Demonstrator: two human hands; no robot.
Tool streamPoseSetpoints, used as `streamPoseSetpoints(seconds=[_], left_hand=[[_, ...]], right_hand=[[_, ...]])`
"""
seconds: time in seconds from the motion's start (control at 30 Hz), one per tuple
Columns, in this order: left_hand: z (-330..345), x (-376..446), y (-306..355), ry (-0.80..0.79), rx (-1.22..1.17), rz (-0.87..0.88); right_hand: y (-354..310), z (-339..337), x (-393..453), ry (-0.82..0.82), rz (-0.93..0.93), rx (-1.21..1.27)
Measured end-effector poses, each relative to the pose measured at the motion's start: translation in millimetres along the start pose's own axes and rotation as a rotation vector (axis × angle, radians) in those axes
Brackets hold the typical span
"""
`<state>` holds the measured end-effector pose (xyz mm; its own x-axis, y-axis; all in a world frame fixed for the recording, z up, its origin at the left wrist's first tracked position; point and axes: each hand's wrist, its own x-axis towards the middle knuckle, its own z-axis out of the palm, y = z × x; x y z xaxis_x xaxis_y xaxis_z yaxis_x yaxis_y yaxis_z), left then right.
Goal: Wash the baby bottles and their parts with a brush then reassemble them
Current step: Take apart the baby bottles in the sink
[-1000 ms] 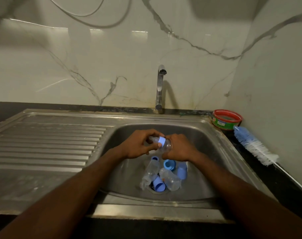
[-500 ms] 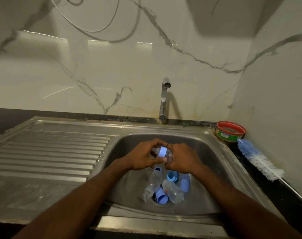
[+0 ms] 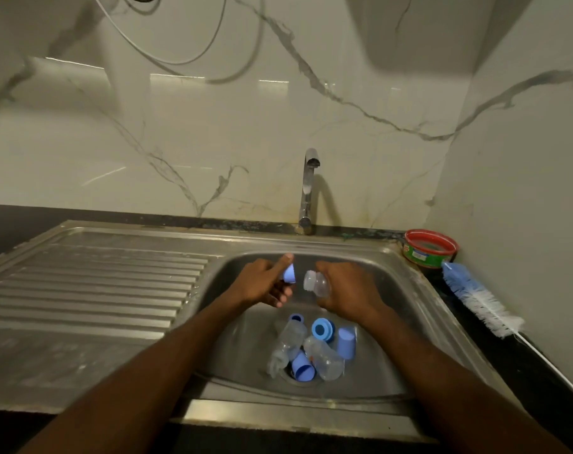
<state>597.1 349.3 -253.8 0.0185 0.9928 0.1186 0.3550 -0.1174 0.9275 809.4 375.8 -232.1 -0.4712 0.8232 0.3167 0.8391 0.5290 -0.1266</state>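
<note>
Now left hand (image 3: 260, 283) grip clamped on blue cap (image 3: 289, 274), right hand (image 3: 347, 290) grip clamped on clear bottle (image 3: 316, 283)

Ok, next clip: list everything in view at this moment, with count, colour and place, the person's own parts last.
held bottle: 1, clear, open neck, over the basin
held collar: 1, blue, apart from the bottle
loose bottles: 2, clear, lying by the drain
loose blue parts: 4, among the bottles, basin floor
sink: 1, steel, drainboard to the left
tap: 1, chrome, behind the basin, no water seen
tub: 1, red and green, back right corner
bottle brush: 1, blue and white, right counter
left hand: grips the collar
right hand: grips the bottle
</note>
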Motion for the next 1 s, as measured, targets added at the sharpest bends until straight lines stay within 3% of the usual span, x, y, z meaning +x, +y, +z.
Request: streamPoseSetpoints(seconds=[0.07, 0.2, 0.33, 0.43, 0.67, 0.8, 0.93, 1.0], left_hand=[[-7, 2, -6, 0.045, 0.034, -0.079], [-4, 6, -20, 0.043, 0.26, -0.031], [0, 11, -16, 0.069, 0.468, 0.205], [-1, 9, -15, 0.055, 0.498, 0.291], [5, 4, -4, 0.02, 0.404, 0.43], [4, 2, 2, -0.081, 0.307, 0.369], [6, 0, 7, -0.14, -0.119, 0.158], [3, 1, 6, -0.139, -0.165, 0.125]], right_hand=[[6, 2, 2, -0.049, 0.056, -0.023], [8, 19, 1, -0.305, 0.148, 0.041], [5, 24, 4, -0.266, 0.13, 0.139], [6, 27, 4, -0.199, 0.119, 0.226], [-7, 29, 11, -0.133, 0.255, 1.122], [-5, 30, 15, -0.083, 0.293, 1.239], [3, 28, 17, -0.04, 0.299, 1.335], [3, 27, 17, -0.059, 0.261, 1.317]])
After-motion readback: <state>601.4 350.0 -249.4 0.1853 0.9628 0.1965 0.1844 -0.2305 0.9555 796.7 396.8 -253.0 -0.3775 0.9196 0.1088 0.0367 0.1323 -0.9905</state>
